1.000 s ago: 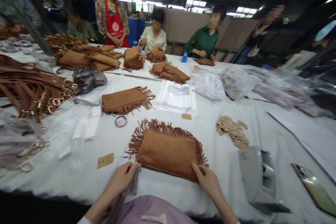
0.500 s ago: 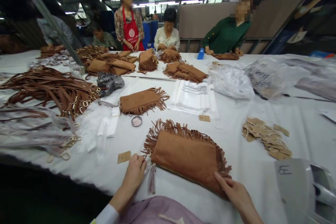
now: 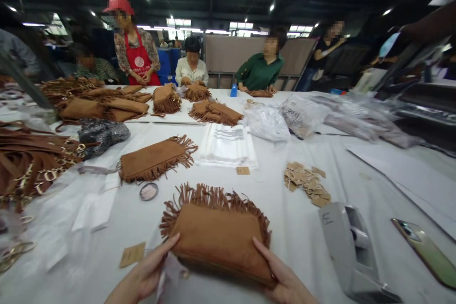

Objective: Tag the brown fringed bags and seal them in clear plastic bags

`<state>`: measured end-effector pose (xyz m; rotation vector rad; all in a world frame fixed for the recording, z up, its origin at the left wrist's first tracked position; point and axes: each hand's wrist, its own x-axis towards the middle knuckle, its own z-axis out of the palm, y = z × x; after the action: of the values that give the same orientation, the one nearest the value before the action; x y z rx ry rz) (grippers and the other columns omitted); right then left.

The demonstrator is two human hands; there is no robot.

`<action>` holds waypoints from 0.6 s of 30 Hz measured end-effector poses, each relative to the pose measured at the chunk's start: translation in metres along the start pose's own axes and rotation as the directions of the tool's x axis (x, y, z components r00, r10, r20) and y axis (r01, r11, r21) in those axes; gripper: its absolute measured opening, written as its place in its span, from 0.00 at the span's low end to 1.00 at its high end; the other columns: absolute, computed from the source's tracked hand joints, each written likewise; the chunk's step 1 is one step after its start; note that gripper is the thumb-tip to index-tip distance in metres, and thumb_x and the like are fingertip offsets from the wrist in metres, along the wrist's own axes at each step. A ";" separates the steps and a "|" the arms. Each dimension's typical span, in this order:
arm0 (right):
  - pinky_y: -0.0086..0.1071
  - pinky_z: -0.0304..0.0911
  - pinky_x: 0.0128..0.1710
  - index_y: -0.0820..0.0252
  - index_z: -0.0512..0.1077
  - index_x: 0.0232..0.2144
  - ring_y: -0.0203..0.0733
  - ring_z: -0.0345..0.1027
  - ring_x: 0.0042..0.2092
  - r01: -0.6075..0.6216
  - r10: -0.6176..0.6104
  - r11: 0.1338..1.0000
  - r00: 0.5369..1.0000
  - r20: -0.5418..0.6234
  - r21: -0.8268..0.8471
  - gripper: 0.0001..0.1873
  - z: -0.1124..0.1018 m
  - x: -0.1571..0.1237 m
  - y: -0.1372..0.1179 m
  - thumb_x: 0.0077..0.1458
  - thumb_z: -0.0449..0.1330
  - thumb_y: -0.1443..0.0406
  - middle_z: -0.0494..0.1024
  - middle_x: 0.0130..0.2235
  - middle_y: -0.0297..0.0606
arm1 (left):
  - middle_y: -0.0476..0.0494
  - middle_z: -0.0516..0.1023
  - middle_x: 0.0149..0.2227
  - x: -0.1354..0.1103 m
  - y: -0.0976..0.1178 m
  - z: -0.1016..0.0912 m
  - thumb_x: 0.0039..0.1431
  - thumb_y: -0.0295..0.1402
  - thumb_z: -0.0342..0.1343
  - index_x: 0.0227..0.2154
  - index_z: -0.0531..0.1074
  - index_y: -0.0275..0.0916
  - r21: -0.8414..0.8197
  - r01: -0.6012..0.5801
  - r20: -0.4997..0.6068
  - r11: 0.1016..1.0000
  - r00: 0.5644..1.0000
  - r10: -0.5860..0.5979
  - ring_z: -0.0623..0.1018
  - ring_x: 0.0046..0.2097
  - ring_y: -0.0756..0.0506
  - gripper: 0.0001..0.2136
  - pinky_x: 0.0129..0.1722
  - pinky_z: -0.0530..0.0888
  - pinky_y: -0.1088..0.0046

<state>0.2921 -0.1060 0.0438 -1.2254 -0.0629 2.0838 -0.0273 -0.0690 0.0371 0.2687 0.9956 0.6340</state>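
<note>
A brown suede fringed clutch bag [image 3: 217, 235] is right in front of me, its fringe fanned along the far edge and sides. My left hand [image 3: 147, 268] grips its left end, thumb on top and fingers underneath. At the right end, my right hand [image 3: 280, 266] holds it the same way. The near edge looks slightly raised off the table. A wrapped, pale strip [image 3: 171, 270] hangs by my left hand. Beside that hand lies a brown card tag [image 3: 132, 254], with a thin cord leading toward the bag. The fingers beneath the bag are hidden.
Farther off lie another fringed clutch [image 3: 153, 157], a small round dish [image 3: 148, 191] and stacked white printed bags [image 3: 228, 145]. Heaped tags [image 3: 306, 183], a grey tape dispenser [image 3: 344, 247] and a phone [image 3: 427, 251] are rightward. Straps [image 3: 32, 161] pile up left. Several people work opposite.
My left hand has left the tag cord at the bag's corner and now grips its left end. The bag is turned squarer to me. My view has swung right.
</note>
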 end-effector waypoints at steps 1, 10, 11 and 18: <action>0.39 0.68 0.50 0.69 0.74 0.41 0.51 0.75 0.46 -0.041 0.040 0.999 0.999 0.027 0.009 0.24 -0.002 -0.003 0.003 0.50 0.64 0.53 0.82 0.37 0.50 | 0.38 0.82 0.33 -0.005 -0.002 -0.004 0.51 0.40 0.64 0.43 0.73 0.32 -0.022 0.102 0.033 0.994 0.994 -0.102 0.81 0.30 0.43 0.20 0.30 0.78 0.71; 0.42 0.71 0.46 0.66 0.70 0.49 0.49 0.77 0.40 0.165 -0.168 0.986 0.975 -0.142 -0.035 0.26 0.007 0.021 -0.024 0.46 0.67 0.65 0.82 0.36 0.46 | 0.34 0.82 0.39 0.033 0.021 0.000 0.43 0.33 0.69 0.48 0.69 0.31 0.049 -0.018 -0.063 0.999 0.998 0.021 0.81 0.43 0.36 0.28 0.43 0.79 0.62; 0.42 0.71 0.46 0.66 0.70 0.47 0.49 0.77 0.40 0.130 -0.134 0.991 0.982 -0.132 -0.041 0.25 0.002 0.018 -0.021 0.46 0.66 0.65 0.82 0.36 0.46 | 0.34 0.82 0.40 0.029 0.018 -0.002 0.43 0.33 0.69 0.48 0.69 0.31 0.069 -0.010 -0.026 0.998 1.000 0.012 0.81 0.44 0.36 0.28 0.44 0.78 0.62; 0.43 0.73 0.39 0.67 0.74 0.34 0.54 0.78 0.35 0.026 -0.093 0.956 0.971 -0.221 -0.292 0.16 -0.005 0.012 -0.022 0.45 0.62 0.59 0.81 0.29 0.50 | 0.36 0.82 0.38 0.027 0.025 0.009 0.42 0.36 0.68 0.45 0.71 0.35 0.300 -0.131 -0.097 0.945 0.981 0.167 0.82 0.40 0.38 0.25 0.41 0.79 0.63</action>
<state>0.3043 -0.0835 0.0406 -1.6151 -0.3006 1.9101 -0.0182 -0.0318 0.0352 0.5775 1.1958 0.6452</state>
